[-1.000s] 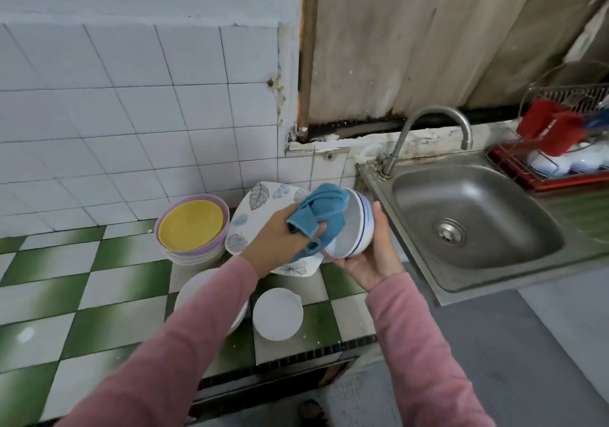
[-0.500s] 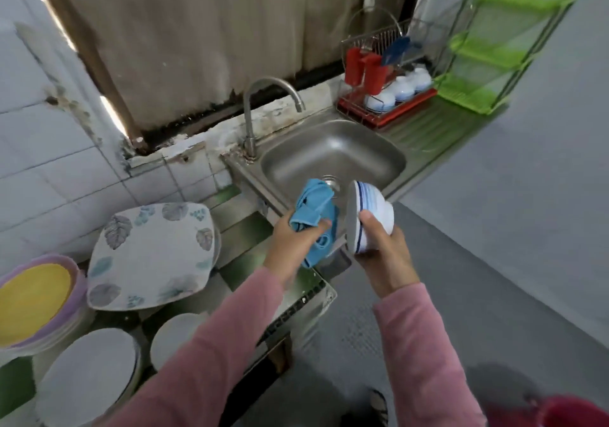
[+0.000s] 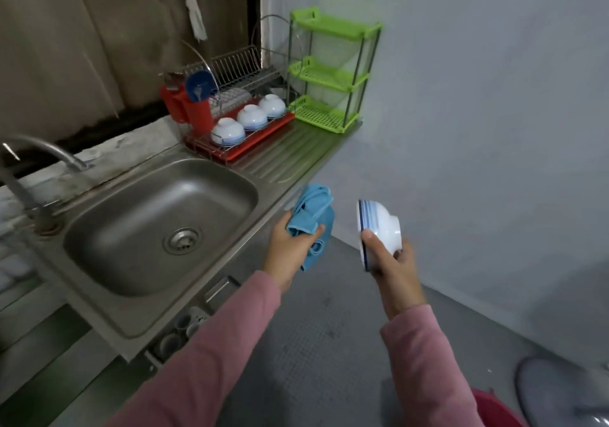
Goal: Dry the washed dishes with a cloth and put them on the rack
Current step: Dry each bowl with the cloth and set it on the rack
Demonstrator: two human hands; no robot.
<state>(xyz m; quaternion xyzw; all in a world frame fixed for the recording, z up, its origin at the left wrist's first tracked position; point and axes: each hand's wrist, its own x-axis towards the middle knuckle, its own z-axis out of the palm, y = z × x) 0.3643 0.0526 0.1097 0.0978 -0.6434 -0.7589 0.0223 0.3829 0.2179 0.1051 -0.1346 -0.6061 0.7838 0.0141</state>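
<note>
Blue-banded bowl gripped in right hand, well short of rack | left hand clutches cloth | step, seemingly: racking | next: invert bowl beside rack's three bowls

A second ago the left hand was pressing the blue cloth into the bowl above the tiled counter. Now the cloth is out of the bowl and the hands are apart, with the right hand holding the bowl on its side. The person has turned right, so the plates on the counter are out of sight, both hands are past the sink and over the floor, and the dish rack is closer ahead.
</note>
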